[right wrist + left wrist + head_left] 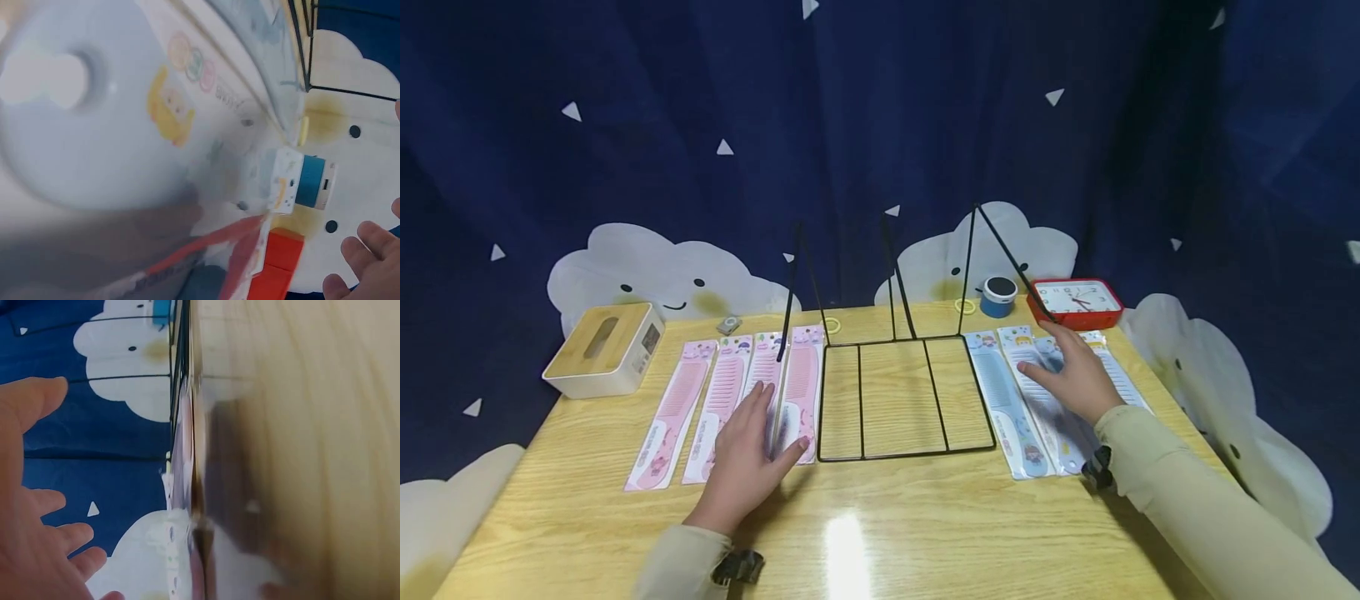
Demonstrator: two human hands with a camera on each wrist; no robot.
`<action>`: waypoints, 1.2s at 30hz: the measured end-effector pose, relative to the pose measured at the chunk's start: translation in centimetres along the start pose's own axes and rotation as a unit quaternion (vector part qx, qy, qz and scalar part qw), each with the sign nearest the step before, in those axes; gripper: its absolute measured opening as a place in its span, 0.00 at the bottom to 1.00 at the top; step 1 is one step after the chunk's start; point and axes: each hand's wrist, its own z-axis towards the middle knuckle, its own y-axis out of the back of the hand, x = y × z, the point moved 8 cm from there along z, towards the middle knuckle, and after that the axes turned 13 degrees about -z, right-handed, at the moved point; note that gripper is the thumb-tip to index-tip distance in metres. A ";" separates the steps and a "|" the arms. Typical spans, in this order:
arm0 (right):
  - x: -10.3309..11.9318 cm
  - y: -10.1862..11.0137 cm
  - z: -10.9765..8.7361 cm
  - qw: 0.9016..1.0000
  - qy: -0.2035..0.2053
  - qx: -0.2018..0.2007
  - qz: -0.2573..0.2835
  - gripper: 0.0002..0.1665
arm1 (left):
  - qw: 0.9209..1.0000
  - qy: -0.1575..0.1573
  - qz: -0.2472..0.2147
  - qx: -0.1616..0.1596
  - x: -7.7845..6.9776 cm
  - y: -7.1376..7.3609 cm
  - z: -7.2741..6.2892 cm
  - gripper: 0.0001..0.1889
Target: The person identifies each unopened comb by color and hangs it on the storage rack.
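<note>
My left hand (745, 458) hovers over packaged pink combs (670, 408), its fingers spread and holding nothing. In the left wrist view, the thumb and fingers of that hand (31, 531) stand apart. Over the packaged blue combs (1006, 400) is my right hand (1075, 375), also with nothing between thumb and fingers; it hides part of several packs. Between the two groups a black wire rack (907, 454) sits on the table, with long wires rising at its back. The right wrist view has a comb pack (169, 106) very close and blurred.
At the back left stands a white box with a wooden lid (598, 333), near a small grey object (728, 325). A blue and white cylinder (997, 298) and a red clock (1078, 302) stand at the back right. Yellow rings (966, 307) lie behind the rack.
</note>
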 end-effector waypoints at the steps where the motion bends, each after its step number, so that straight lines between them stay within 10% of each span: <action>1: -0.1 -0.2 0.3 1.000 -0.004 0.004 -0.001 0.52 | 1.000 0.005 -0.001 0.004 0.0 -0.3 0.1 0.48; 19: 0.6 -5.5 7.1 0.991 -0.022 0.130 -0.002 0.40 | 0.994 0.061 0.020 0.089 0.3 -4.5 0.9 0.49; 36: 0.7 -8.3 9.9 0.977 0.004 0.205 -0.062 0.40 | 0.992 0.062 0.025 0.106 0.9 -5.7 2.1 0.44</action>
